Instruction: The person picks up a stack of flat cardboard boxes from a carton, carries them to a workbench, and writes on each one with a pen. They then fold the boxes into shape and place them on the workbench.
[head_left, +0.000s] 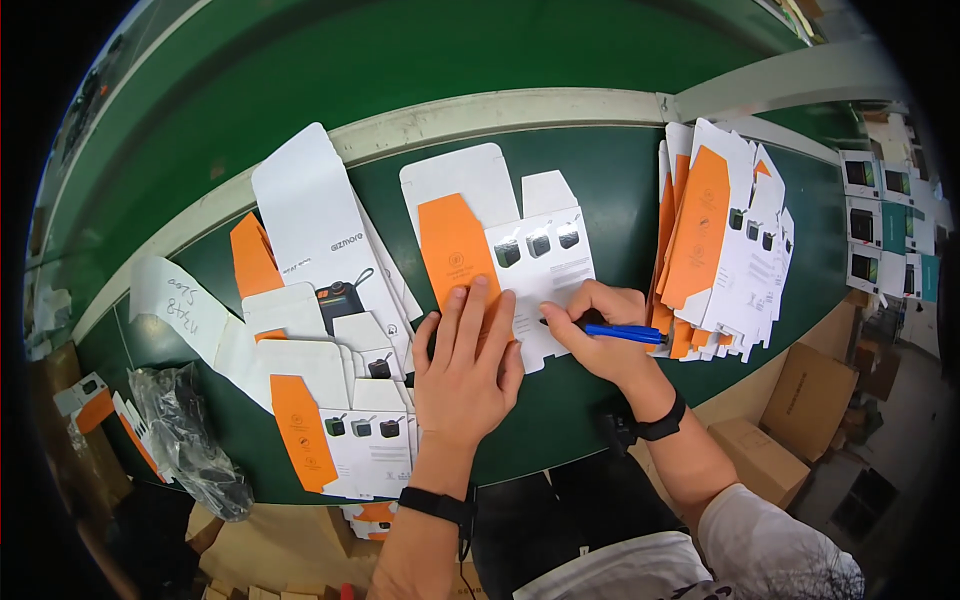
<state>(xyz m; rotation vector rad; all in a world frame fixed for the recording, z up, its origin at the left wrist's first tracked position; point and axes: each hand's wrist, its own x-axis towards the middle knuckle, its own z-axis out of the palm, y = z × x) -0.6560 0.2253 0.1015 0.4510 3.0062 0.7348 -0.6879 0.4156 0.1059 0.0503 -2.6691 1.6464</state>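
A flat, unfolded white and orange carton blank (500, 240) lies on the green table (600, 170) in front of me. My left hand (466, 365) rests palm down on its lower edge, fingers spread, pinning it flat. My right hand (600, 335) grips a blue pen (625, 333) with its tip on the white panel of the same blank, just right of my left fingers. Both wrists wear black bands.
A stack of the same blanks (725, 240) lies at the right, and more blanks (330, 340) are spread out at the left. A crumpled clear plastic bag (185, 430) sits at the far left. Brown cardboard boxes (790, 420) stand on the floor to the right.
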